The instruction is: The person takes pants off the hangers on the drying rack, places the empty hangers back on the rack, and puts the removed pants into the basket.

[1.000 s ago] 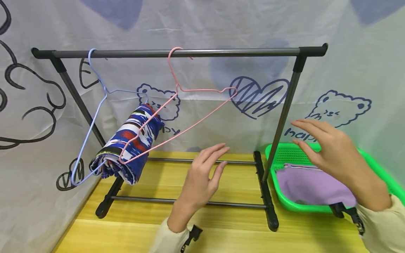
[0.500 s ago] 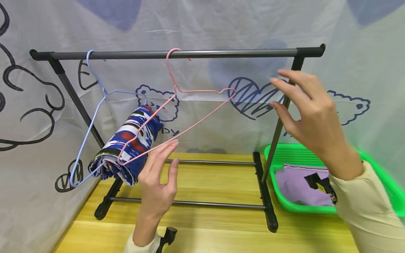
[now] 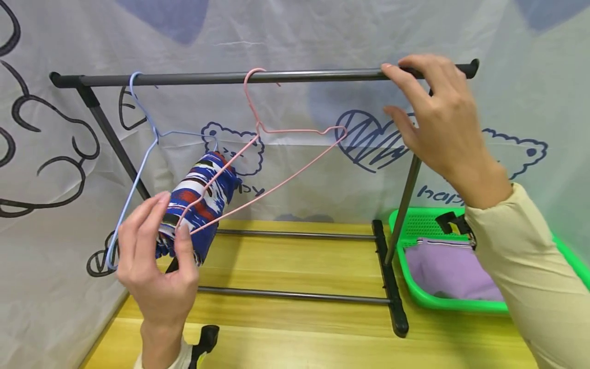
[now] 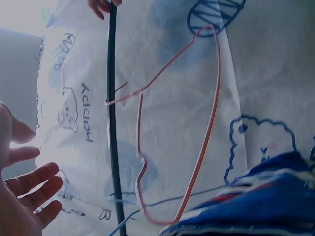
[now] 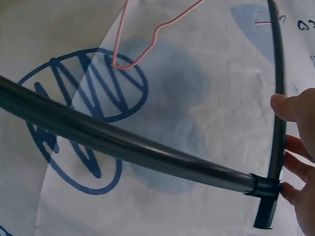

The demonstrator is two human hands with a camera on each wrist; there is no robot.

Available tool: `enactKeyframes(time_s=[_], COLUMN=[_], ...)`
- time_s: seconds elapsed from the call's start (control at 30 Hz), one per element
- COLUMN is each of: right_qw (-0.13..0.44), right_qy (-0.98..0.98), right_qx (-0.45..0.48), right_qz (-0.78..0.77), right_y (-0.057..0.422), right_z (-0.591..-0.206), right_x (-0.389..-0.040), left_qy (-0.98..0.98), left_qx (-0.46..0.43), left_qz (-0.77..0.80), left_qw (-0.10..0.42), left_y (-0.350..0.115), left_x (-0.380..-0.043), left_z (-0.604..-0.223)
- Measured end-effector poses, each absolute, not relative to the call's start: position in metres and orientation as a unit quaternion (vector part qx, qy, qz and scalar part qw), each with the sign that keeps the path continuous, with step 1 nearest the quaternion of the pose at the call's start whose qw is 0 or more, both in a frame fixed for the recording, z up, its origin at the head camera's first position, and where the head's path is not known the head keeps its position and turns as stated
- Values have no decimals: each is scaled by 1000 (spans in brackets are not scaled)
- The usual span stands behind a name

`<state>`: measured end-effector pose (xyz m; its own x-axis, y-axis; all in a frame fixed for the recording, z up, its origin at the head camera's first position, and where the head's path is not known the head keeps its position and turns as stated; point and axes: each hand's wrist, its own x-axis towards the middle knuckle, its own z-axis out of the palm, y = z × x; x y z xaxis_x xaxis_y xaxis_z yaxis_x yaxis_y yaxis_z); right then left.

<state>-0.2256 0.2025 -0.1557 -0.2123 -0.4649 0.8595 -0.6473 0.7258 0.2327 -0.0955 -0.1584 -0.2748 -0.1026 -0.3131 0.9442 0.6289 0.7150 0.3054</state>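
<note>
In the head view, my right hand (image 3: 438, 118) is at the right end of the dark clothes rack's top bar (image 3: 322, 76), fingertips right at the bar and thumb lower down. The right wrist view has its thumb and fingers along the bar. My left hand (image 3: 156, 277), fingers extended and thumb apart, is in front of the lower left corner of a pink wire hanger (image 3: 295, 131). The left wrist view has nothing between its fingers. Behind it, a blue, white and red patterned cloth (image 3: 195, 197) hangs rolled over a light blue hanger (image 3: 139, 175), partly hidden by the left hand.
At the right, a green plastic basket (image 3: 461, 306) holds a purple cloth (image 3: 451, 271) with a striped edge. The rack's base (image 3: 390, 297) stands on a yellow wooden table (image 3: 295, 346). A pale sheet (image 3: 332, 31) with drawings covers the back.
My right hand has risen from near the basket to the top bar. My left hand has moved left, from the middle of the rack to the hangers' lower corners.
</note>
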Motion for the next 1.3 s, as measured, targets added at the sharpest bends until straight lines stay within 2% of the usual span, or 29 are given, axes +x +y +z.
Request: enactKeyframes(time_s=[0.17,0.3,0.4,0.6,0.7,0.87,1.1,1.3], right_qw=[508,510,515,529,530,528,532,539], right_qy=[-786,-794,-797,-799,-803,-807,-805,-797], right_qx=[348,320,294,265,260,253,247,249], right_qz=[64,87,115,109,85,72,92,117], right_y=[199,191,185,176,174,174,172,172], right_z=[-152,-150,-151,-154,-156,-158,-161,-165], right_x=[-231,-235,-237,-239,-238,-237,-237,-238], left_qy=[-673,-715,-764,-862,-877,-880,-861,-856], left_qx=[-62,-27,4,65,82,93,87,105], left_qz=[-322,-298,-276,-225,-212,-208,-217,-243], left_qw=[663,631,584,450,423,416,452,445], left_y=[-180,-199,-215,-233,-237,-244,-264,-274], left_x=[-91,-92,-93,-94,-95,-99,-106,-112], left_z=[-267,-267,-269,-273,-273,-270,-271,-281])
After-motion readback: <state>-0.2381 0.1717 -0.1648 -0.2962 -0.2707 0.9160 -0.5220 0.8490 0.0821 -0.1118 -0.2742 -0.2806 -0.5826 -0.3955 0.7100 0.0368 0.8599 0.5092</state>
